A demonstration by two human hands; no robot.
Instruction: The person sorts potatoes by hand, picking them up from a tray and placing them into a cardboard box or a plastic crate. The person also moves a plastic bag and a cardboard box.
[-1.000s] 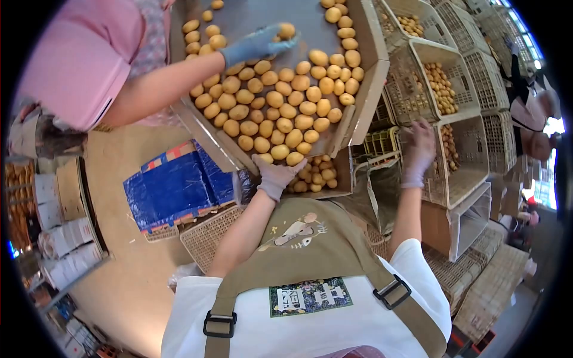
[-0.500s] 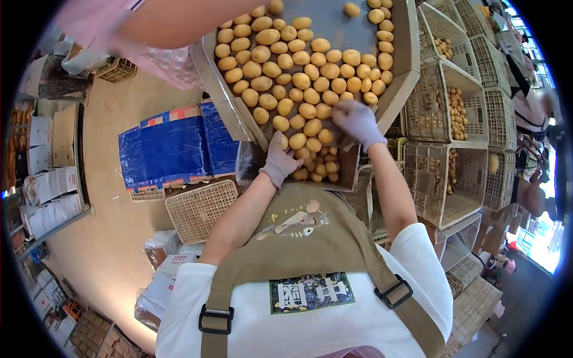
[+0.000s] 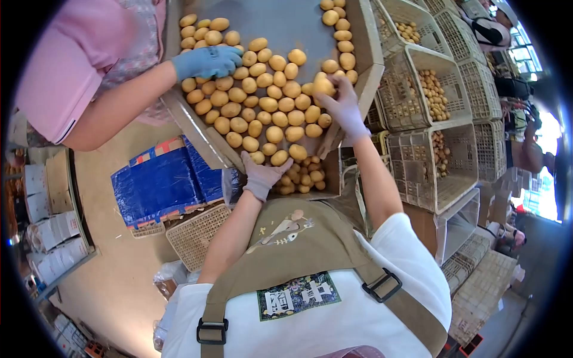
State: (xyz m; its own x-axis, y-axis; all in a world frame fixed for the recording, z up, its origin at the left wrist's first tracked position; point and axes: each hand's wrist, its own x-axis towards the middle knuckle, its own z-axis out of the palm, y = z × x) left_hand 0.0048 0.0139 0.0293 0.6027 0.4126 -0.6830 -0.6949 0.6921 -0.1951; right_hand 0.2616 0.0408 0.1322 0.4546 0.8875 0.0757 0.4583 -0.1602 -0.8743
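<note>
A grey sorting tray tilts toward me, covered with several yellow round fruits. My right hand, in a pale glove, is raised over the tray's right side and grips one yellow fruit. My left hand, also gloved, rests at the tray's near lip with its fingers apart, next to the lowest fruits. Below the lip a box holds more of the fruit.
A co-worker in a pink sleeve reaches in from the left; a blue-gloved hand lies on the fruits. Plastic crates with fruit stand stacked at the right. A blue package and a woven basket lie on the floor at left.
My right hand has lifted from the tray's near edge, now holding a fruit higher up on the right. The co-worker's blue-gloved hand has come back onto the fruits at the left.
</note>
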